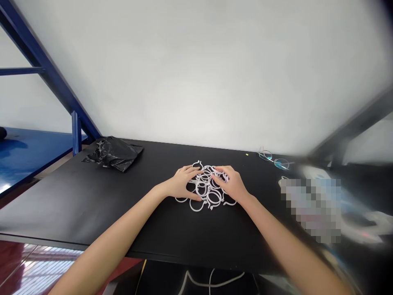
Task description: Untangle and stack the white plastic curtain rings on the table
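A loose heap of white rings (214,198), each with a small clip-like nub, lies on the black tabletop (162,229). They look like plastic curtain rings. My left hand (179,183) rests at the heap's left side, fingers spread over the rings and thumb stretched along the near edge. On the right side my right hand (232,183) curves around the pile, its thumb and fingers apart and touching rings. Neither hand visibly grips a single ring. Some rings are partly hidden under the fingers.
A crumpled black plastic bag (118,153) lies at the back left. Eyeglasses (281,164) sit at the back right, near a tiny yellow bit (247,154). Blurred packages (365,223) stand at the right. A blue metal frame (58,78) rises at the left, before a white wall (196,73).
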Action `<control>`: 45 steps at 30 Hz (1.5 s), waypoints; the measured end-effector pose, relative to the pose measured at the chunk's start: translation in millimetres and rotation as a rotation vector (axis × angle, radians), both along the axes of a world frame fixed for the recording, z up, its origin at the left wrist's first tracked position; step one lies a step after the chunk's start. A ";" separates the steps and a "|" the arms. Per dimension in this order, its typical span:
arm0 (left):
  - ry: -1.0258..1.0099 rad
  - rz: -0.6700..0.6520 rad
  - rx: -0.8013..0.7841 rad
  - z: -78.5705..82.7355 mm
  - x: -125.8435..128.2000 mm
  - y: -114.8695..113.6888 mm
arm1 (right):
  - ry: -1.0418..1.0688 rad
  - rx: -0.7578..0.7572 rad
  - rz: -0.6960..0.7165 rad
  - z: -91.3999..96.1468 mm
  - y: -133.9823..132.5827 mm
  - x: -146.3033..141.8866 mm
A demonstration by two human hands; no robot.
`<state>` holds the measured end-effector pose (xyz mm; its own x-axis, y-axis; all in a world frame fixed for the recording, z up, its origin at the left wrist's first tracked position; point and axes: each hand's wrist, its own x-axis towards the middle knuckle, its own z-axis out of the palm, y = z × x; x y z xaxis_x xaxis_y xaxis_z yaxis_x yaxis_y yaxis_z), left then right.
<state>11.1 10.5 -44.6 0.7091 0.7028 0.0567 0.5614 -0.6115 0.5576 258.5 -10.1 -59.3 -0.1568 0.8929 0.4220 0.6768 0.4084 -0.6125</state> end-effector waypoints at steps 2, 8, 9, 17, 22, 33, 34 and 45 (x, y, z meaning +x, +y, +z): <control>-0.061 0.033 0.063 -2.4 4.9 1.4 | 0.020 0.011 -0.005 1.0 -2.0 -1.5; -0.213 0.124 0.122 -3.8 7.4 3.3 | 0.157 -0.036 -0.034 4.5 -4.7 0.0; -0.220 0.129 0.120 -3.0 6.8 3.2 | 0.190 -0.042 -0.039 5.1 -4.6 0.7; -0.401 0.193 -0.035 3.6 -1.0 11.2 | 0.233 0.085 -0.109 13.1 -5.8 6.2; -0.341 0.177 0.074 12.1 1.8 4.6 | 0.153 0.186 -0.056 16.5 -11.9 -1.2; -0.273 0.121 0.243 3.0 7.7 1.4 | -0.150 0.087 0.395 21.8 -23.4 -12.8; -0.287 0.141 0.255 4.0 7.6 1.4 | -0.169 0.082 0.399 22.1 -24.1 -13.3; -0.183 0.064 0.325 9.3 11.8 -7.6 | -0.181 0.047 0.311 17.3 -25.2 -19.8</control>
